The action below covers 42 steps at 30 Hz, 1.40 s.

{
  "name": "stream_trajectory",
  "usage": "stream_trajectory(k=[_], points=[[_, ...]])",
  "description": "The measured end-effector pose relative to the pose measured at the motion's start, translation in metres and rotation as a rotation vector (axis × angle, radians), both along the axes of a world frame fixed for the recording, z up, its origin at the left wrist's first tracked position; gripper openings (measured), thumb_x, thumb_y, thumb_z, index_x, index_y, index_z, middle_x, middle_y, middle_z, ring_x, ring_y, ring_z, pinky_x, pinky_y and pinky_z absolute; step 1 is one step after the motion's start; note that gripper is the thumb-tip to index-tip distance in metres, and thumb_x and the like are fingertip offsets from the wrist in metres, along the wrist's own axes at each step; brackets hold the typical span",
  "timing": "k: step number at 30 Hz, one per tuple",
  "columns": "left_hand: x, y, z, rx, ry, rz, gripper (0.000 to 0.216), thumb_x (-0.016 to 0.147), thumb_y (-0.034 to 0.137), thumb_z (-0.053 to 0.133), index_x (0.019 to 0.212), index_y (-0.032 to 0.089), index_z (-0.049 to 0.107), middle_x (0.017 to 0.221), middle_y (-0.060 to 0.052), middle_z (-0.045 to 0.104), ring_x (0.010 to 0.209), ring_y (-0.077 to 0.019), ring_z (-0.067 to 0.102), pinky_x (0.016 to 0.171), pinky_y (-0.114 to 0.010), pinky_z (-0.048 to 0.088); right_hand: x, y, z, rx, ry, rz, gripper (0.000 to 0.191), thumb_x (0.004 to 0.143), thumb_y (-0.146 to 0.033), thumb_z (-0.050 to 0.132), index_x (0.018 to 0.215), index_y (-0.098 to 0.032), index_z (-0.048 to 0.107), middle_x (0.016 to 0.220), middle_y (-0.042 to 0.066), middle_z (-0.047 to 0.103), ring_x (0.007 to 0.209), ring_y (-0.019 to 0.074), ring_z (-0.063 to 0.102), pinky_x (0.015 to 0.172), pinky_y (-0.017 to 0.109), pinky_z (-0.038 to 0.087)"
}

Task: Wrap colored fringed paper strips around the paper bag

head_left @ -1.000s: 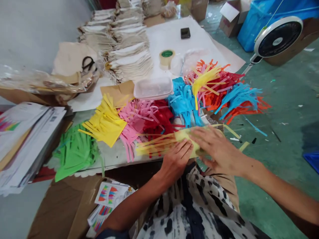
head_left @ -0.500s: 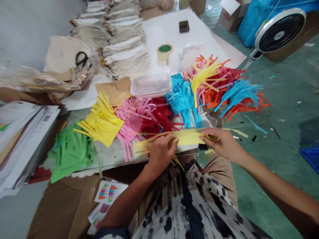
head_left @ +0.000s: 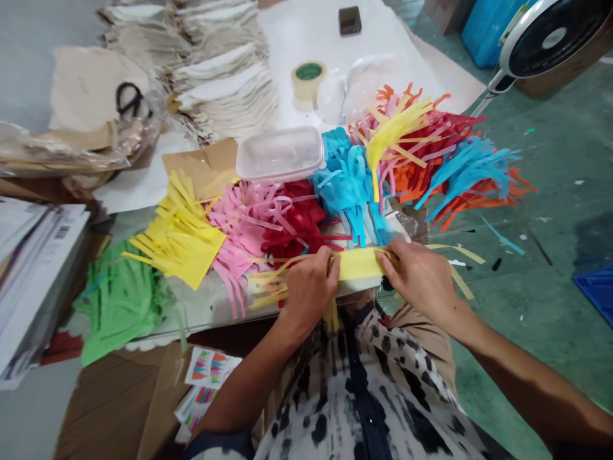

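Between my two hands a strip of yellow tissue paper (head_left: 360, 263) with fringed ends is stretched level over the table's front edge. My left hand (head_left: 313, 281) is closed on its left part, and fringe sticks out past the hand and hangs below it. My right hand (head_left: 416, 271) pinches the right part, with a few strands trailing beyond the knuckles. Just behind lie fringed tissue bundles: yellow (head_left: 184, 239), pink (head_left: 244, 217), red (head_left: 301, 220) and blue (head_left: 347, 182). Green fringed paper (head_left: 122, 297) lies farther left.
More mixed fringed bundles (head_left: 431, 153) lie at the table's right. Behind are a plastic tub (head_left: 281, 155), a tape roll (head_left: 307, 83), scissors (head_left: 129, 100) and stacked cloth pieces (head_left: 225, 96). A fan (head_left: 553, 38) stands right; papers (head_left: 43, 275) are piled left.
Both hands have tightened their hold on the yellow tissue paper, my right fingers now curled over it. The strip looks flatter and tauter. The view has shifted slightly.
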<state>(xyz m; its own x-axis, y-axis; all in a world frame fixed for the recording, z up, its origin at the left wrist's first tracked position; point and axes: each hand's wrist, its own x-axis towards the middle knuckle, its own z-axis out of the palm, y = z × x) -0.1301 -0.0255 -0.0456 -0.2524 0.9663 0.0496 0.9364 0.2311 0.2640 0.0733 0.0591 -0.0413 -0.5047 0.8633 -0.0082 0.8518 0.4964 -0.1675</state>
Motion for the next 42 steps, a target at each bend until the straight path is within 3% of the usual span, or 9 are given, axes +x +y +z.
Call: stream_trajectory(k=[10,15,18,20,26,29,34,38,42], points=[[0.001,0.004,0.002,0.044,0.232,-0.053,0.027,0.106,0.039,0.055,0.094,0.02,0.069,0.075,-0.006,0.07,0.072,-0.0248,0.066,0.06,-0.035,0.032,-0.003,-0.001,0.0,0.079,-0.095,0.025,0.034,0.106,-0.048,0.047,0.098,-0.02,0.063,0.081,0.009,0.069,0.07,0.0228,0.062,0.058,0.034,0.013],[0.007,-0.006,0.006,0.394,0.321,-0.203,0.029,0.103,0.026,0.061,0.129,0.018,0.07,0.119,-0.012,0.077,0.109,-0.0292,0.068,0.094,-0.045,0.047,-0.009,-0.006,0.002,0.077,-0.123,0.033,0.035,0.108,-0.044,0.043,0.1,-0.019,0.065,0.085,0.011,0.072,0.078,0.0245,0.063,0.058,0.034,0.014],[0.022,-0.015,0.001,0.395,0.224,-0.441,0.038,0.104,0.031,0.06,0.14,0.016,0.065,0.139,-0.011,0.072,0.133,-0.0281,0.062,0.123,-0.05,0.035,-0.012,-0.009,0.001,0.091,-0.131,0.034,0.035,0.109,-0.042,0.041,0.099,-0.018,0.065,0.085,0.012,0.072,0.08,0.0255,0.064,0.058,0.034,0.015],[0.031,-0.021,-0.006,0.323,0.159,-0.532,0.047,0.104,0.042,0.06,0.139,0.012,0.066,0.143,-0.013,0.07,0.137,-0.0287,0.061,0.129,-0.049,0.033,-0.006,-0.004,0.0,0.104,-0.131,0.037,0.034,0.108,-0.043,0.043,0.101,-0.019,0.065,0.084,0.011,0.072,0.08,0.0262,0.066,0.057,0.034,0.016],[0.034,-0.03,-0.019,0.246,0.125,-0.541,0.062,0.102,0.051,0.059,0.149,0.012,0.059,0.155,-0.016,0.06,0.147,-0.0303,0.054,0.129,-0.05,0.037,0.06,0.04,0.02,0.074,0.056,-0.026,0.029,0.096,-0.032,0.06,0.12,-0.018,0.068,0.109,0.012,0.077,0.097,0.0295,0.072,0.07,0.035,0.047],[0.033,-0.031,-0.018,0.242,0.123,-0.54,0.059,0.101,0.051,0.061,0.148,0.016,0.061,0.156,-0.016,0.058,0.148,-0.0306,0.053,0.128,-0.05,0.039,0.08,0.035,0.037,0.327,0.141,-0.137,0.033,0.096,-0.022,0.052,0.123,-0.018,0.07,0.123,0.016,0.075,0.112,0.0353,0.069,0.09,0.047,0.055],[0.035,-0.031,-0.016,0.237,0.106,-0.554,0.057,0.1,0.048,0.064,0.147,0.014,0.062,0.156,-0.019,0.058,0.148,-0.0318,0.053,0.129,-0.053,0.037,0.051,-0.019,0.017,0.241,0.34,0.433,0.034,0.094,-0.017,0.056,0.126,-0.019,0.071,0.125,0.011,0.076,0.115,0.0304,0.07,0.1,0.048,0.057],[0.019,-0.036,-0.008,0.22,0.055,-0.577,0.046,0.103,0.04,0.061,0.144,0.018,0.063,0.151,-0.014,0.063,0.146,-0.0288,0.056,0.133,-0.06,0.027,0.036,-0.033,-0.017,0.148,0.296,0.452,0.039,0.096,-0.015,0.055,0.132,-0.015,0.07,0.134,0.013,0.074,0.123,0.0297,0.068,0.105,0.048,0.056],[-0.028,-0.045,0.008,0.224,0.061,-0.513,0.024,0.102,0.031,0.064,0.122,0.027,0.076,0.128,-0.006,0.078,0.134,-0.0278,0.066,0.131,-0.066,0.023,0.042,-0.023,-0.023,0.12,0.316,0.455,0.036,0.097,-0.018,0.057,0.13,-0.016,0.071,0.133,0.012,0.074,0.12,0.0294,0.068,0.102,0.049,0.056]])
